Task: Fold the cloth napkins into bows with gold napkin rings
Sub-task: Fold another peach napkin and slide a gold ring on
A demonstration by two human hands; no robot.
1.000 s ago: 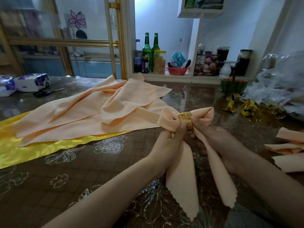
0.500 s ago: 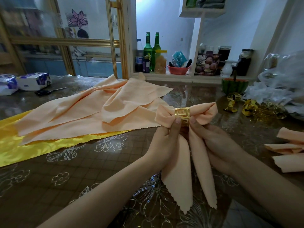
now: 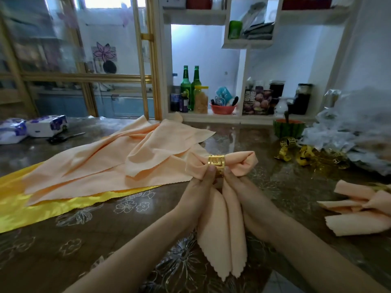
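A peach napkin bow is held up over the table, its two loops spread left and right of a gold napkin ring. Its two tails hang down between my wrists. My left hand pinches the bow just left of the ring, thumb on the cloth. My right hand pinches it on the right side, fingertips at the ring. A pile of unfolded peach napkins lies to the left on a yellow satin cloth.
Loose gold rings lie at the right beside crumpled clear plastic. A finished peach bow rests at the right edge. A watermelon-shaped bowl, scissors and tissue packs stand further back. Shelves with bottles line the rear wall.
Both hands have drawn closer together under the ring, and the tails now hang side by side. The camera view has tilted upward.
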